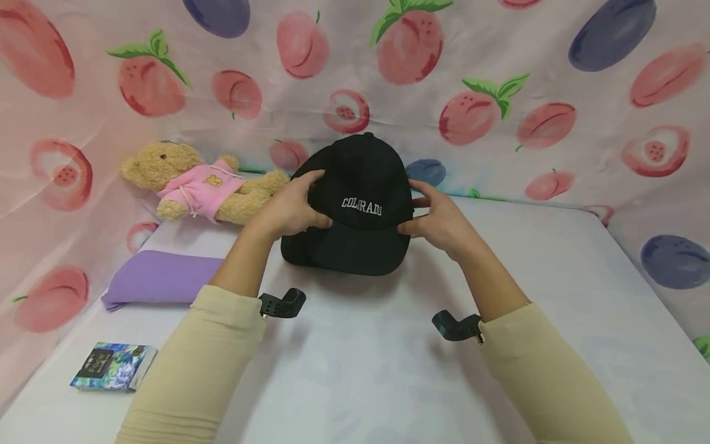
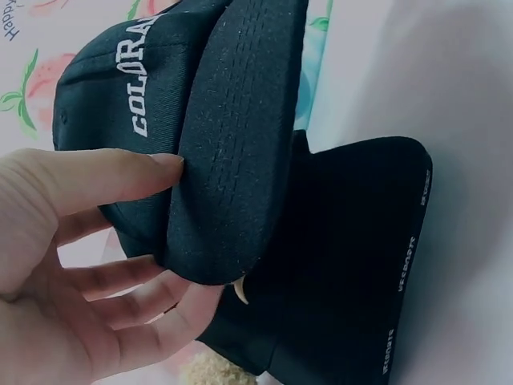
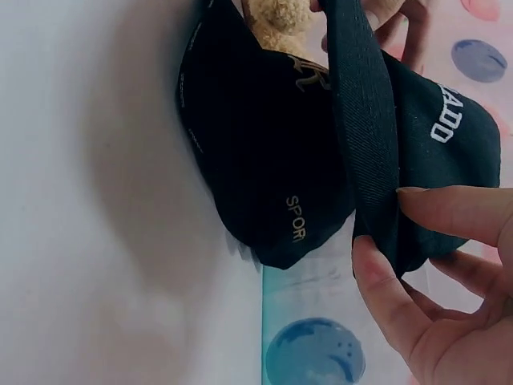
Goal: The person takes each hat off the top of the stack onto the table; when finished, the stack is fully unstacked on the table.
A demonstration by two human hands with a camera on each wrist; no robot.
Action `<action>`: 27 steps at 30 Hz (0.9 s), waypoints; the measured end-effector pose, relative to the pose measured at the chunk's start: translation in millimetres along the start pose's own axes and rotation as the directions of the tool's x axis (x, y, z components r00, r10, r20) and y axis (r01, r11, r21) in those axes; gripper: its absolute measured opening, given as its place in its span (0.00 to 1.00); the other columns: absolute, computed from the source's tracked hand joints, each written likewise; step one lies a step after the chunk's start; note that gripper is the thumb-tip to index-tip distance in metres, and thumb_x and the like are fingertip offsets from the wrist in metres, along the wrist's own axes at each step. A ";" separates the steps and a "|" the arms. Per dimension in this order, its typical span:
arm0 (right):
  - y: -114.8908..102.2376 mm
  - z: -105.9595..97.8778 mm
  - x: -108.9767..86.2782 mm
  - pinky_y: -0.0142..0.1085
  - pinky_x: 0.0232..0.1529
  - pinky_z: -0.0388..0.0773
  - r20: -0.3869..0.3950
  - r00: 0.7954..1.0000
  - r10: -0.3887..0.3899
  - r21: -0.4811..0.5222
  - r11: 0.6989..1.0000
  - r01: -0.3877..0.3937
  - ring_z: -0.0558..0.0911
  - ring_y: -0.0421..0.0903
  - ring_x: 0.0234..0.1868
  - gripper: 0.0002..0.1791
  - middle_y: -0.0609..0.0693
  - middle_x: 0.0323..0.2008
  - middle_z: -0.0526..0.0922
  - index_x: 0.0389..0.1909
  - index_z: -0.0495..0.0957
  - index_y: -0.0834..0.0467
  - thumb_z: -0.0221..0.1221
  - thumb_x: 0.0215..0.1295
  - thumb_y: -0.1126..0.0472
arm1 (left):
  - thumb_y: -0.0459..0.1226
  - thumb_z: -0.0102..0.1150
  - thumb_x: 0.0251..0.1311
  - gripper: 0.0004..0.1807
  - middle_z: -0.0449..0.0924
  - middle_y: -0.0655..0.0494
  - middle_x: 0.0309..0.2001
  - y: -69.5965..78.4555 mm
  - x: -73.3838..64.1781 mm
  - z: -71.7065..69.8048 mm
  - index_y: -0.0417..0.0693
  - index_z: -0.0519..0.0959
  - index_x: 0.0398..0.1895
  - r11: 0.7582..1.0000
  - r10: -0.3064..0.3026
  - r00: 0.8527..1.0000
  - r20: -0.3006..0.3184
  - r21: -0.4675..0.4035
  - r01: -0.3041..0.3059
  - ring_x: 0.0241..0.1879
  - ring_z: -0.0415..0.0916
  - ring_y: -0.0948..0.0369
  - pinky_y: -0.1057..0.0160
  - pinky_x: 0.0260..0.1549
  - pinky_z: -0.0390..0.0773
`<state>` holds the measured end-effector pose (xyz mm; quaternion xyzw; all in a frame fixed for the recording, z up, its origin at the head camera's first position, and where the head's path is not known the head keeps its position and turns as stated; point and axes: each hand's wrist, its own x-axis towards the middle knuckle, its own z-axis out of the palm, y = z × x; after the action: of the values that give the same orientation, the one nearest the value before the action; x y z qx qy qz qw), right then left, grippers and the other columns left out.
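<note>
A black cap point(image 1: 363, 185) with white "COLORADO" lettering is upright in the middle of the head view, its brim toward me. My left hand point(image 1: 294, 206) grips it at the left, thumb on the seam above the brim and fingers underneath. At the opposite side my right hand point(image 1: 440, 222) pinches it between thumb and fingers. Below and behind the cap is a second black item point(image 2: 345, 257), with gold script, "SPORT" lettering and small print along its edge. It looks cap-like, but much of it is hidden.
A teddy bear point(image 1: 205, 188) in a pink top lies at the back left. Nearer, a folded purple cloth point(image 1: 161, 277) and a small blue-patterned pack point(image 1: 113, 367) lie on the white table point(image 1: 355, 376). A fruit-print curtain point(image 1: 249, 135) hangs behind.
</note>
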<state>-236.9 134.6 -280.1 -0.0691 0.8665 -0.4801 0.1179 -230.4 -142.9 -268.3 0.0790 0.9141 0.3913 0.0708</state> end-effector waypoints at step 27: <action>1.4 -20.7 -10.8 0.58 0.70 0.71 -0.074 0.997 0.006 0.009 1.000 -0.005 0.82 0.60 0.60 0.49 0.60 0.78 0.62 0.83 0.53 0.45 0.66 0.64 0.67 | 0.38 0.70 0.60 0.52 0.54 0.42 0.80 20.7 8.3 12.2 0.54 0.51 0.84 0.999 0.013 1.000 -0.024 0.049 -0.012 0.77 0.57 0.47 0.43 0.76 0.60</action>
<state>-232.1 154.7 -269.2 -0.0482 0.8684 -0.4858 0.0873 -234.3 -118.5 -262.2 0.0814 0.9236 0.3705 0.0552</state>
